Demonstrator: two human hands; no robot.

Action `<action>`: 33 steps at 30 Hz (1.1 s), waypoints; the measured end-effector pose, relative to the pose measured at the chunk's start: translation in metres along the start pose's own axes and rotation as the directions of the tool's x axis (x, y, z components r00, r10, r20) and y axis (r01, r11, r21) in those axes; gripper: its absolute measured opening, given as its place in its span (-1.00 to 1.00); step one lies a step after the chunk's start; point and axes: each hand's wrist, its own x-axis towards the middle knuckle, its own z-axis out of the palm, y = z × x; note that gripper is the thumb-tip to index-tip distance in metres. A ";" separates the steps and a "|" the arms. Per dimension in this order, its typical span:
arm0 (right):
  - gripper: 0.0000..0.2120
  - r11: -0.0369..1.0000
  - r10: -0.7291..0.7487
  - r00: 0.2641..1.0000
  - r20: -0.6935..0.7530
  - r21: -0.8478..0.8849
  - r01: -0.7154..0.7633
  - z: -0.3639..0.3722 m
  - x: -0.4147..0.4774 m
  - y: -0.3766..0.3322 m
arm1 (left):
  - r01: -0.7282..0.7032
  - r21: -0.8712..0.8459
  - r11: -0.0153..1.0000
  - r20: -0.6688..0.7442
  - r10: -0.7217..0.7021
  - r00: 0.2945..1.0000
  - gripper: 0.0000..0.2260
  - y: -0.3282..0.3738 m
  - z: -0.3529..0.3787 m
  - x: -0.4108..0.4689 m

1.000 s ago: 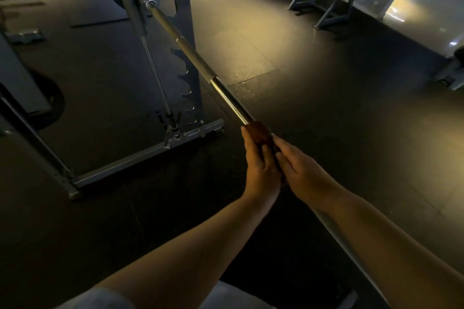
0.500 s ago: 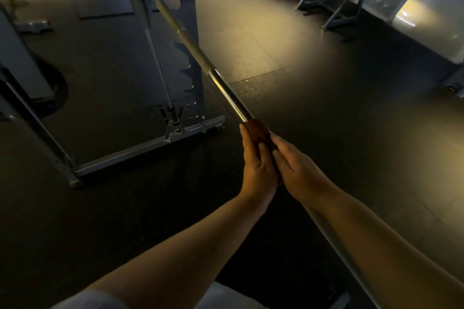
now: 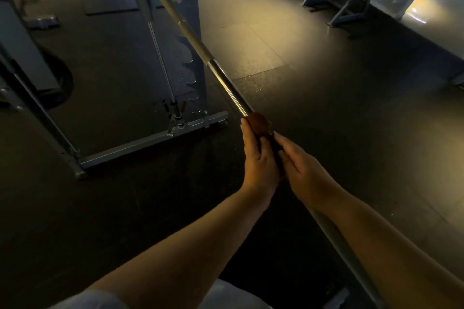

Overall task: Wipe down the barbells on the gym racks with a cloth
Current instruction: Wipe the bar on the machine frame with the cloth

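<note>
You are gripping the reddish-brown cloth [image 3: 258,120] with your left hand [image 3: 259,158], fingers curling round it so the fabric is hugging the barbell [image 3: 221,78] on all sides. Your right hand [image 3: 302,170] is pressing against the cloth from the other side; whether its fingers are wrapping the bar, I cannot tell. Pairing the hands is probably giving even pressure. The soft cloth is bunching just below a smooth, mirror-bright stretch of steel. Farther up, the round shaft is turning dull and matte, ending at the grey rack [image 3: 193,32] upright with its scalloped notches.
</note>
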 end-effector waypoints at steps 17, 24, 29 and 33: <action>-0.53 1.000 0.011 1.000 -0.002 0.011 -0.011 -0.003 -0.024 0.014 | 0.011 -0.001 1.000 0.059 -0.011 0.998 -0.51 -0.019 0.005 -0.024; -0.53 1.000 0.000 1.000 0.009 0.005 0.000 -0.003 -0.027 0.011 | 0.000 0.043 0.999 0.024 -0.001 1.000 -0.50 -0.011 0.004 -0.018; -0.54 0.999 0.012 1.000 -0.008 -0.038 -0.012 -0.002 -0.045 0.017 | -0.030 0.011 1.000 -0.062 0.030 0.998 -0.50 0.009 0.007 0.000; -0.53 0.999 0.005 1.000 -0.019 -0.039 -0.005 -0.004 -0.043 0.020 | -0.042 -0.003 0.999 -0.022 0.042 0.999 -0.52 -0.014 0.012 -0.021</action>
